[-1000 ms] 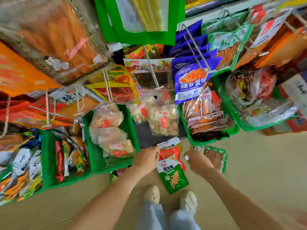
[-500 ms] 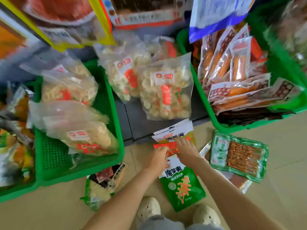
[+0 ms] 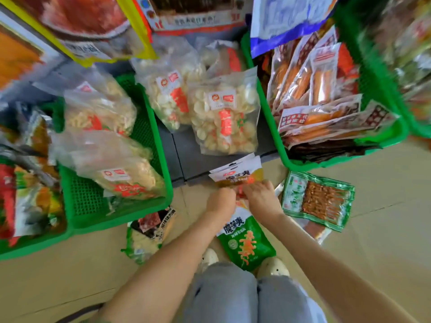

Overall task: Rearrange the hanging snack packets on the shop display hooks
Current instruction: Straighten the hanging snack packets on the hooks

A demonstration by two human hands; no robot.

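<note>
Far left: green basket holding clear bags of pale snacks. Just below its rim, a green-edged packet lies on the floor. Centre: left hand, fingers curled, grips a small stack of snack packets low at floor level. Right hand pinches the same stack from the other side. A green packet lies flat beneath both wrists. Right: skewer packet on the floor, near a second green basket.
</note>
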